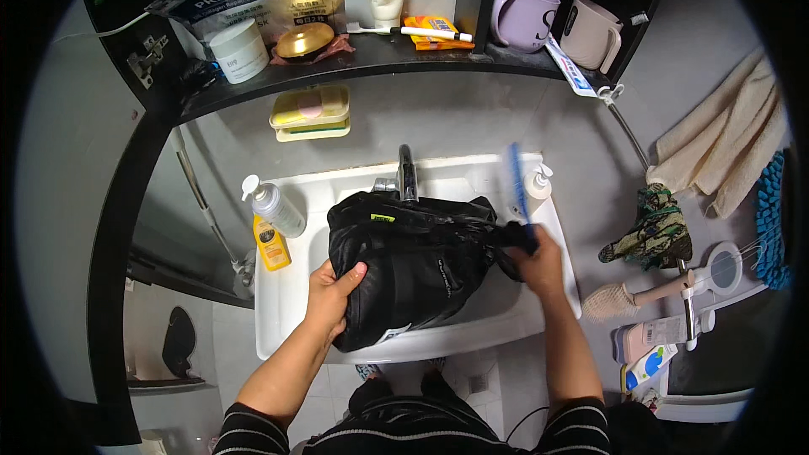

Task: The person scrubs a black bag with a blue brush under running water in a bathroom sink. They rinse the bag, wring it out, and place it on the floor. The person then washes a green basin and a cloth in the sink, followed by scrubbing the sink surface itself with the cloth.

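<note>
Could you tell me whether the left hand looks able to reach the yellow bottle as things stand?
Probably yes: nothing shows between the left hand and the yellow bottle, though that hand would likely need to release the black bag.

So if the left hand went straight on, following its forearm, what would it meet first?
The black bag: the left hand already holds its left end. Farther along that line stands the faucet, though depth is hard to judge from this one view.

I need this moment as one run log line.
left hand: grips black bag | right hand: at bag's right end | blurred blue object: by right hand | bag: over white sink
</note>
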`<state>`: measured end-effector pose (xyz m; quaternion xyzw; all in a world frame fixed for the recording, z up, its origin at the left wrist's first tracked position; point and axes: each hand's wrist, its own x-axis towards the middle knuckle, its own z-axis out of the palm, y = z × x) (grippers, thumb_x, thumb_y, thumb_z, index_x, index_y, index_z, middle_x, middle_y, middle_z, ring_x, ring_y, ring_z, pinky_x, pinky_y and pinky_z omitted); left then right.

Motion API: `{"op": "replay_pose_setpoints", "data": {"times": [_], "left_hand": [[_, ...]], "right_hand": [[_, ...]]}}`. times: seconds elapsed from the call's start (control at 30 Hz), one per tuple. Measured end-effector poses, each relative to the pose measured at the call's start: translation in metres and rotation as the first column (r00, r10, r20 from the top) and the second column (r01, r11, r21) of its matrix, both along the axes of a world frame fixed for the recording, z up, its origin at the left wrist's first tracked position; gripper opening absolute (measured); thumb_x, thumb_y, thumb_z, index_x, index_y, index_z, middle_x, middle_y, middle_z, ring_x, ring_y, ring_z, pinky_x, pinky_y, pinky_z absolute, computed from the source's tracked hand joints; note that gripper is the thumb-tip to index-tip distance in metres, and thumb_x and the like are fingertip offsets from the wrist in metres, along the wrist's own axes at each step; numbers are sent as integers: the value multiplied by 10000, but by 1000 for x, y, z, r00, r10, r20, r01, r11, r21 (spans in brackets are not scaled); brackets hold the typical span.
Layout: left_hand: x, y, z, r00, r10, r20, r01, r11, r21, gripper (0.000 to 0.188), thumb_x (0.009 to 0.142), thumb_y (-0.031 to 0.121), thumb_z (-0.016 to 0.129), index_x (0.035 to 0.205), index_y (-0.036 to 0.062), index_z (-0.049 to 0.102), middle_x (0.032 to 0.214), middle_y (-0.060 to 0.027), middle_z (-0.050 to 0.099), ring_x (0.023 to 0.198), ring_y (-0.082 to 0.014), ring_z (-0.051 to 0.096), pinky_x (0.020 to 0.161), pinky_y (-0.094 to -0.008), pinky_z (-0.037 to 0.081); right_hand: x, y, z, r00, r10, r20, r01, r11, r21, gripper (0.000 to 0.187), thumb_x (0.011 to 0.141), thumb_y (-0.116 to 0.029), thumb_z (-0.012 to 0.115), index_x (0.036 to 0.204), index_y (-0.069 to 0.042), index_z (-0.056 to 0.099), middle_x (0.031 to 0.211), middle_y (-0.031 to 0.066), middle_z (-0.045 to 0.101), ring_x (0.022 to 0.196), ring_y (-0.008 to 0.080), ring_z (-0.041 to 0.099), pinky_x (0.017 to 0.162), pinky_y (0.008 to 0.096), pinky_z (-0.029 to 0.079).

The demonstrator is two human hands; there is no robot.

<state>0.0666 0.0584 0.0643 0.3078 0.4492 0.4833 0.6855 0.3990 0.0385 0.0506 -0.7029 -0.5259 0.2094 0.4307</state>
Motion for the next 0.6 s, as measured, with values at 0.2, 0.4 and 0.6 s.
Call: {"op": "replay_pose_setpoints", "data": {"times": [0.2,0.4,0.6], "left_hand": [[-12,11,12,912,64,406,111,913,-393,553,864,402,639,1248,20,530,1193,-183,601,1060,-342,602,952,-482,471],[-51,60,-76,992,84,97,-27,879,-476,644,838,444,671,1264,-8,503,1222,-186,584,1077,-312,592,945,-455,474],[-59,46,-100,920,62,-387,-128,981,-146,640,784,175,767,1288,-18,422,1164,-185,594,980,-272,621,833,-379,533]], "right_hand": [[-5,16,13,988,-26,-149,37,997,69,327,709,-32,739,997,10,590,859,128,668,770,209,630,707,315,494],[-36,19,-107,935,-2,353,-1,1000,7,595,803,-389,692,1269,-61,525,1116,202,550,982,378,574,821,436,494],[-118,-19,-92,966,73,249,-35,987,-154,431,896,-357,585,1295,-203,527,1183,175,493,934,365,602,755,464,517]]}}
